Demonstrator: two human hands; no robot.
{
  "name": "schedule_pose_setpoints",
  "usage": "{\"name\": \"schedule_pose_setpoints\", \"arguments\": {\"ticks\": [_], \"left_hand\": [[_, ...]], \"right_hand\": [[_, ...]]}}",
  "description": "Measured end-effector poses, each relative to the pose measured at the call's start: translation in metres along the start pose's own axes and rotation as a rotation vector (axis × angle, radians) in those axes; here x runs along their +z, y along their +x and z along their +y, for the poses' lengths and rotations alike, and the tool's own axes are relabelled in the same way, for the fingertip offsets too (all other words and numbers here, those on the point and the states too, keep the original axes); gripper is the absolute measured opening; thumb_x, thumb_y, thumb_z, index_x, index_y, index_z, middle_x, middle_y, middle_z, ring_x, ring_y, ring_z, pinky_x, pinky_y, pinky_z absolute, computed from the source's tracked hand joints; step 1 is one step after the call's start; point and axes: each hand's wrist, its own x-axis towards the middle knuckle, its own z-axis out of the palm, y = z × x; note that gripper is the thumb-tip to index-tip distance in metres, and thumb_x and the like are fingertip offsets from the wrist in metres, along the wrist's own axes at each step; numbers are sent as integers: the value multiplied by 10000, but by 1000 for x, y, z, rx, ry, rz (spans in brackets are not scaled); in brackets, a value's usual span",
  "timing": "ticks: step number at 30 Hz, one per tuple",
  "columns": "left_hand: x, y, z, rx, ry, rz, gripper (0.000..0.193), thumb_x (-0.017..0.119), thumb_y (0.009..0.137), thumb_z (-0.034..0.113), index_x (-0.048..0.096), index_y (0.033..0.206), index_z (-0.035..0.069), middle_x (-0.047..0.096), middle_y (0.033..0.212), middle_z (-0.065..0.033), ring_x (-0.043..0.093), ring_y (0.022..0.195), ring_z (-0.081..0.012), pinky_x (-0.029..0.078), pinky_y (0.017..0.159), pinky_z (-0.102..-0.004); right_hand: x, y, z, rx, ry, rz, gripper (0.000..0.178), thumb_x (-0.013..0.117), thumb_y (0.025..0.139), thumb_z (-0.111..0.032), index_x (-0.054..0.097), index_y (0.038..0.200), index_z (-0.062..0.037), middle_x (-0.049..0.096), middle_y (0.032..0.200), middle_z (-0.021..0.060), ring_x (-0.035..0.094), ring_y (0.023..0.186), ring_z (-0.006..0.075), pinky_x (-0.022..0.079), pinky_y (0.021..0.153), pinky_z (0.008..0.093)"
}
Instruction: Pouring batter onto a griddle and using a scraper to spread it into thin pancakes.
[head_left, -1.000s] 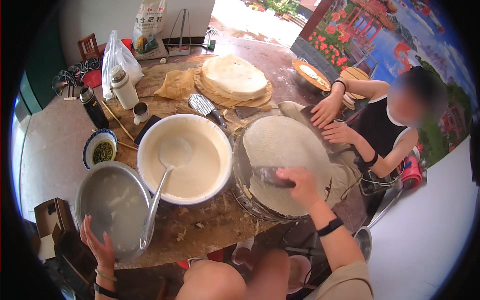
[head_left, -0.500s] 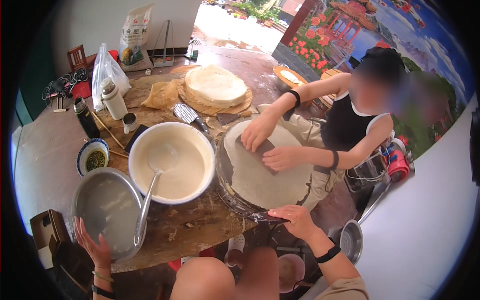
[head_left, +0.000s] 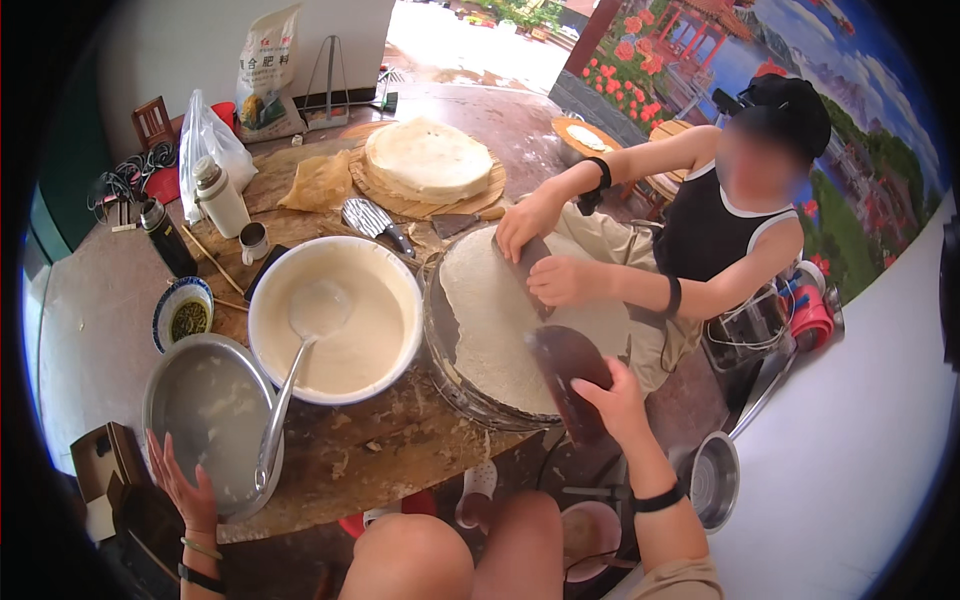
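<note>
My right hand grips a dark brown scraper with a rounded edge, tilted over the near right edge of a round griddle. A pale, thin sheet of batter covers most of the griddle. Across it, a co-worker's two hands press a second dark scraper onto the sheet. My left hand, fingers spread, rests against the near rim of a metal basin holding cloudy liquid. Between basin and griddle stands a white tub of batter, with a metal ladle leaning in it.
Stacked flatbreads lie on a woven mat at the back. A striped-blade knife, a trowel-like scraper, a flask, a dark bottle and a patterned bowl sit on the wooden table.
My right hand has left the griddle's near rim and now holds a scraper raised above it. The co-worker's scraper has moved right and turned steeper. My left hand stays at the basin.
</note>
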Motion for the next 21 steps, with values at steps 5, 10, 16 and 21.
{"name": "schedule_pose_setpoints", "arguments": {"ticks": [5, 10, 16, 21], "left_hand": [[2, -7, -6, -36, 60, -16, 649, 527, 792, 139, 365, 1409, 23, 253, 1536, -189, 196, 1431, -371, 140, 1160, -487], [-1, -6, -3, -4, 90, -24, 650, 524, 793, 152, 365, 1409, 20, 255, 1535, -191, 210, 1423, -375, 146, 1159, -484], [-1, -4, -2, -12, 104, -44, 648, 522, 790, 150, 372, 1407, 17, 270, 1525, -201, 224, 1417, -374, 155, 1155, -478], [-1, -3, -1, -28, 105, -42, 651, 522, 791, 152, 371, 1409, 18, 273, 1523, -199, 227, 1418, -368, 158, 1155, -474]], "right_hand": [[49, 40, 11, -2, -118, -197, 459, 765, 754, -247, 600, 1054, 60, 676, 902, 148, 647, 830, 196, 502, 759, 319], [60, 74, 10, -100, -441, -111, 561, 771, 756, -276, 560, 1105, 110, 650, 992, 239, 633, 926, 282, 477, 810, 354], [53, 126, 13, -62, -447, 23, 546, 775, 729, -343, 618, 1011, 97, 656, 962, 283, 653, 919, 372, 497, 785, 405], [28, 132, 34, 18, -558, 110, 573, 766, 726, -401, 626, 952, 106, 665, 923, 266, 658, 861, 360, 499, 741, 405]]}}
